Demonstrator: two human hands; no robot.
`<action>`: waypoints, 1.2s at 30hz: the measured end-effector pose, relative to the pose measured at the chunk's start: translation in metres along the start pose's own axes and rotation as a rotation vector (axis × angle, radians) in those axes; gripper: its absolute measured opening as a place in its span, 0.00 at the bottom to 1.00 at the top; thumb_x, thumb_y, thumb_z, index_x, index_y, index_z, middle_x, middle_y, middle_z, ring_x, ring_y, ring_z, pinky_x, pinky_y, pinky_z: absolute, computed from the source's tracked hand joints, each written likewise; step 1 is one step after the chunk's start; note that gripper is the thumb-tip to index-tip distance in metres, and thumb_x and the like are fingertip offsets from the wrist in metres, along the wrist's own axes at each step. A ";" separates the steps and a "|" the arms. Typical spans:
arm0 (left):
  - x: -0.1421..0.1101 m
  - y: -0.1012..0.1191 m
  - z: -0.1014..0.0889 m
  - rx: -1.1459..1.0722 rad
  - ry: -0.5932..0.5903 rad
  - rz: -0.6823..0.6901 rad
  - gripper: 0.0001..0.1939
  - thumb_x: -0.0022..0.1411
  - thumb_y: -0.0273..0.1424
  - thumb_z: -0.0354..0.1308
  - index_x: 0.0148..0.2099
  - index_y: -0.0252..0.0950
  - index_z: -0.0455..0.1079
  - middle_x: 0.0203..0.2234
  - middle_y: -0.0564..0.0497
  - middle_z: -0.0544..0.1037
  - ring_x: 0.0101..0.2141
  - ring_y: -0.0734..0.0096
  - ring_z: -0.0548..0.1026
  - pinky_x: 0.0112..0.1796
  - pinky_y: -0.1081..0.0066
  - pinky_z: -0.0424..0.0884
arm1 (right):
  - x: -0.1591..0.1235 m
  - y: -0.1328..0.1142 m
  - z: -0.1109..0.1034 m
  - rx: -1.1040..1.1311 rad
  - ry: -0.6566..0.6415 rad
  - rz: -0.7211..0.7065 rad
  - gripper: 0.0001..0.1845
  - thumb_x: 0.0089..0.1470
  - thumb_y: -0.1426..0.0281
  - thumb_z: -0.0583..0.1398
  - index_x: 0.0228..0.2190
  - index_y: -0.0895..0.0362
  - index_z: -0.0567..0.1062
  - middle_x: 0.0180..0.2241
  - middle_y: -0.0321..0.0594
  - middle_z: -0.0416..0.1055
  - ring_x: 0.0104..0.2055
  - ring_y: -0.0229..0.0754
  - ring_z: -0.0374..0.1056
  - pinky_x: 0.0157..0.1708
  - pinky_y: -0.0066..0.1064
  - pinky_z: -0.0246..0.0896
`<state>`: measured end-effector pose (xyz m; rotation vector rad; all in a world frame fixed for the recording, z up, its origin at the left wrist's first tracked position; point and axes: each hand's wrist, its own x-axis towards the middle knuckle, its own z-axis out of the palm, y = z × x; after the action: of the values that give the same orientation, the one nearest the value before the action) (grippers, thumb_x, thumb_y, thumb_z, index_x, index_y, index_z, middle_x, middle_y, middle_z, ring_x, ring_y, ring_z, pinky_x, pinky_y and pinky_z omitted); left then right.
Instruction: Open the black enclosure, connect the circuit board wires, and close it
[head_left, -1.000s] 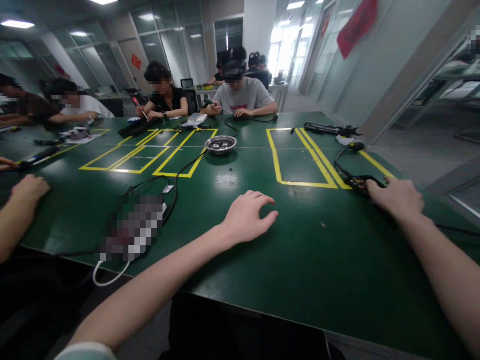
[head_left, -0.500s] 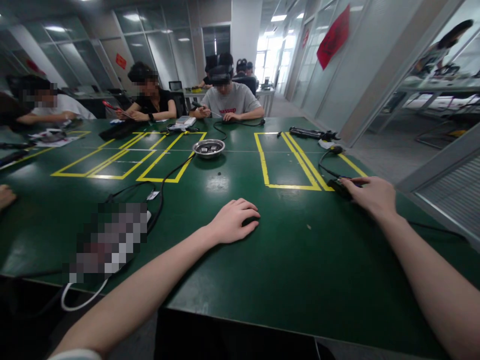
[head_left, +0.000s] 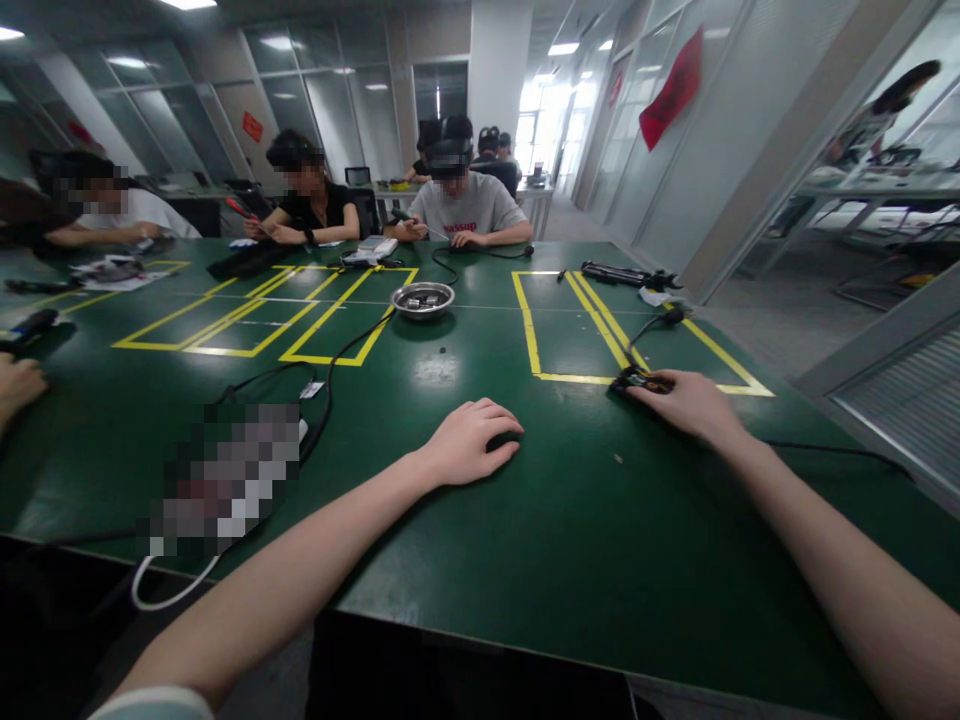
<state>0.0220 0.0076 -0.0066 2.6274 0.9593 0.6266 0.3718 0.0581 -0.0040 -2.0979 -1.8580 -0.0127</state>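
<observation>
Bowl (head_left: 422,313): on the green table (head_left: 555,540)
Black device (head_left: 634,379): right of the bowl, nearer the camera
Right hand (head_left: 696,402): clamped on the black device
Left hand (head_left: 472,440): nearer than the bowl, thumb and fingers apart

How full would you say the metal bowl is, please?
Partly filled: a few small shiny pieces lie inside the bowl, below its rim. What they are, I cannot tell.

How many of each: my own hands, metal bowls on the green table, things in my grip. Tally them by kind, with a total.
Own hands: 2 (left hand, right hand)
Metal bowl: 1
Dark device in the right hand: 1
Total: 4
</observation>
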 end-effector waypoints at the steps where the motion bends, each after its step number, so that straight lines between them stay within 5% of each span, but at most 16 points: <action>1: 0.000 0.001 -0.001 -0.001 0.013 0.003 0.13 0.69 0.34 0.57 0.53 0.39 0.75 0.51 0.46 0.80 0.52 0.60 0.76 0.54 0.58 0.71 | -0.009 -0.017 0.002 0.066 -0.049 -0.070 0.19 0.54 0.57 0.65 0.40 0.59 0.83 0.36 0.50 0.80 0.37 0.55 0.76 0.34 0.38 0.69; 4: -0.001 0.004 -0.006 0.004 0.063 0.059 0.21 0.67 0.42 0.60 0.58 0.39 0.72 0.55 0.43 0.77 0.54 0.56 0.74 0.56 0.56 0.69 | -0.045 -0.068 0.007 0.314 -0.176 -0.480 0.14 0.54 0.60 0.66 0.41 0.53 0.82 0.39 0.45 0.81 0.40 0.52 0.77 0.40 0.40 0.71; 6: -0.003 0.007 -0.010 0.003 0.027 0.134 0.24 0.62 0.48 0.64 0.53 0.37 0.73 0.50 0.42 0.78 0.51 0.55 0.75 0.53 0.58 0.70 | -0.069 -0.095 0.008 0.441 -0.306 -0.739 0.13 0.53 0.63 0.67 0.41 0.52 0.82 0.37 0.41 0.80 0.37 0.49 0.76 0.39 0.37 0.71; 10: -0.007 0.014 -0.013 0.036 -0.112 0.155 0.20 0.57 0.49 0.65 0.40 0.37 0.72 0.32 0.48 0.78 0.38 0.61 0.76 0.41 0.65 0.71 | -0.094 -0.115 0.003 0.541 -0.384 -0.928 0.10 0.57 0.65 0.66 0.41 0.52 0.81 0.38 0.40 0.78 0.38 0.44 0.76 0.39 0.33 0.71; 17: -0.008 0.015 -0.017 0.205 -0.102 0.042 0.30 0.56 0.49 0.67 0.55 0.36 0.72 0.46 0.43 0.78 0.48 0.52 0.74 0.48 0.58 0.69 | -0.077 -0.098 -0.009 0.379 -0.106 -0.782 0.15 0.56 0.53 0.66 0.35 0.52 0.79 0.33 0.42 0.79 0.32 0.46 0.75 0.32 0.35 0.69; 20: -0.008 0.013 -0.017 0.207 -0.091 -0.011 0.37 0.56 0.50 0.67 0.61 0.35 0.69 0.53 0.40 0.76 0.54 0.48 0.72 0.52 0.54 0.69 | -0.076 -0.099 -0.006 0.417 -0.148 -0.753 0.13 0.57 0.57 0.64 0.37 0.53 0.78 0.34 0.42 0.80 0.33 0.46 0.76 0.35 0.35 0.70; 28: -0.008 0.003 -0.008 0.162 -0.086 -0.045 0.34 0.58 0.44 0.65 0.63 0.36 0.68 0.61 0.39 0.72 0.64 0.44 0.64 0.62 0.48 0.62 | -0.076 -0.104 0.013 0.646 -0.300 -0.638 0.07 0.59 0.66 0.61 0.36 0.56 0.77 0.29 0.38 0.76 0.30 0.41 0.71 0.31 0.32 0.66; 36: -0.005 -0.017 -0.013 0.045 -0.045 0.106 0.33 0.58 0.43 0.66 0.63 0.38 0.69 0.61 0.39 0.72 0.64 0.46 0.64 0.64 0.49 0.60 | -0.087 -0.131 0.024 0.704 -0.276 -0.654 0.05 0.57 0.68 0.64 0.36 0.55 0.79 0.34 0.41 0.79 0.34 0.43 0.74 0.35 0.33 0.69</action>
<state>0.0034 0.0185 -0.0032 2.7340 0.8349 0.5734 0.2278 -0.0084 -0.0143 -1.0210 -2.1896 0.6905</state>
